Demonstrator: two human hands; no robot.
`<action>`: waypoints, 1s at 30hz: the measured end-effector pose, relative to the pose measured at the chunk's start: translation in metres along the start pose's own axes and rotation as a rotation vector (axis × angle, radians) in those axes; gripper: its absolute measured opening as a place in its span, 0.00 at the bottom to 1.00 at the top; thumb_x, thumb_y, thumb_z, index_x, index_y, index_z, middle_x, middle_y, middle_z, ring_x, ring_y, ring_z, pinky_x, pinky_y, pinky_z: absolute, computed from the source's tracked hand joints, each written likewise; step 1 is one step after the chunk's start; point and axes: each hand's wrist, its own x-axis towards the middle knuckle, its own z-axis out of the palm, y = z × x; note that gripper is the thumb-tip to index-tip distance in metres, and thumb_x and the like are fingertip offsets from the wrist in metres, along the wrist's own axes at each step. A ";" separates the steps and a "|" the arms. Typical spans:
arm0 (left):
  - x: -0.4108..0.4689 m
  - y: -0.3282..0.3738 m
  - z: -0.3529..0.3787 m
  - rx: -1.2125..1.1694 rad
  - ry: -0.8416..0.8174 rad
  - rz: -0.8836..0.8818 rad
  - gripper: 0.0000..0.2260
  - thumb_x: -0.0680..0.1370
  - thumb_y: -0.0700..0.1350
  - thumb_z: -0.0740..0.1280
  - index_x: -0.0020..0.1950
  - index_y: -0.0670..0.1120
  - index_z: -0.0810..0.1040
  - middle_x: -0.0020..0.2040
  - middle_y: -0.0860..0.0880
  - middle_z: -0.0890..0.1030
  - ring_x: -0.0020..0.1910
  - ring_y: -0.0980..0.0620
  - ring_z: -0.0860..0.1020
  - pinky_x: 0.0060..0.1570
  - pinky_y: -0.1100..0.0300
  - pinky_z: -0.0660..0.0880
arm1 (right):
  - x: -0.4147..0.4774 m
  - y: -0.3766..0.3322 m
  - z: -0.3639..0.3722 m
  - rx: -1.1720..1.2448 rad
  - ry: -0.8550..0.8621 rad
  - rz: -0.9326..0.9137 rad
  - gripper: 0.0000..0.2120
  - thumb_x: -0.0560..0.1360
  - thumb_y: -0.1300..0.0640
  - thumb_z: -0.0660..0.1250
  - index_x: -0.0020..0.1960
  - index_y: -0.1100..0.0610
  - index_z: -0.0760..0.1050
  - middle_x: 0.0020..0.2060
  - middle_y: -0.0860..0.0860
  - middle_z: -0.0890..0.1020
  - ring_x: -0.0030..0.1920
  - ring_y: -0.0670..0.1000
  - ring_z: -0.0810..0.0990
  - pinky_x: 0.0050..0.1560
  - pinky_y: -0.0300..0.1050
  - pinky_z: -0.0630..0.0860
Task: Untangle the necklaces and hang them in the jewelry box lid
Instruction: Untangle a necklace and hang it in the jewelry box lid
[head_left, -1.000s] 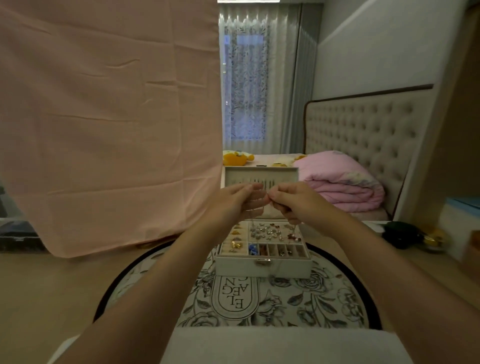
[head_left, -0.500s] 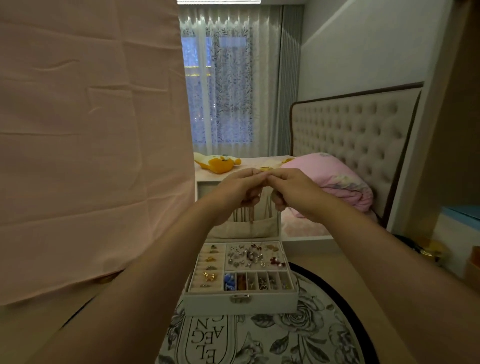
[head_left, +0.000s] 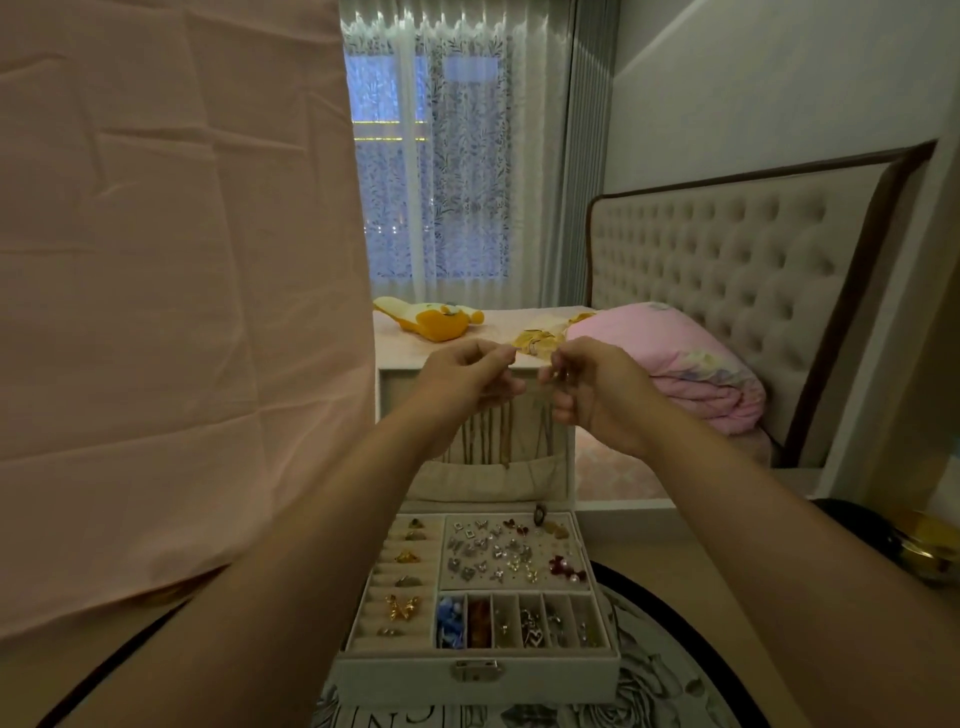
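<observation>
Several necklaces vertical in upright lid

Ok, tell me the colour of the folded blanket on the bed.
The blanket is pink, seen best in the head view.

Room dim, lit mainly by bluish daylight through the window in the far wall. A sheer patterned curtain covers the window, with a grey drape gathered at its right. The right-hand wall is pale and plain. A beige tufted headboard with dark brown trim stands against it. The bed carries a folded pink quilt beside the headboard and a yellow plush toy near its window edge. A creased pink sheet hangs across the left. The floor is light wood tone. A round floral rug with a black border lies on it.
</observation>
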 end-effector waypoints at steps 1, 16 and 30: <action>-0.001 -0.007 0.001 -0.003 0.041 -0.016 0.06 0.81 0.43 0.66 0.48 0.42 0.79 0.37 0.47 0.83 0.39 0.51 0.84 0.50 0.53 0.82 | 0.003 0.008 -0.004 -0.116 0.038 -0.009 0.09 0.82 0.56 0.59 0.47 0.59 0.73 0.37 0.54 0.77 0.28 0.49 0.69 0.29 0.44 0.69; 0.016 -0.051 0.016 0.627 0.408 -0.077 0.16 0.73 0.53 0.71 0.29 0.46 0.82 0.25 0.50 0.80 0.28 0.52 0.81 0.36 0.54 0.82 | 0.028 0.063 0.012 -0.809 0.767 -0.351 0.17 0.73 0.52 0.74 0.28 0.56 0.78 0.25 0.53 0.80 0.29 0.54 0.78 0.31 0.46 0.73; -0.002 -0.066 0.018 0.642 0.187 -0.129 0.16 0.77 0.54 0.70 0.38 0.42 0.82 0.36 0.45 0.84 0.37 0.46 0.83 0.43 0.51 0.81 | 0.008 0.070 0.002 -0.972 0.526 -0.123 0.13 0.73 0.51 0.74 0.35 0.58 0.81 0.31 0.50 0.82 0.35 0.49 0.80 0.33 0.40 0.72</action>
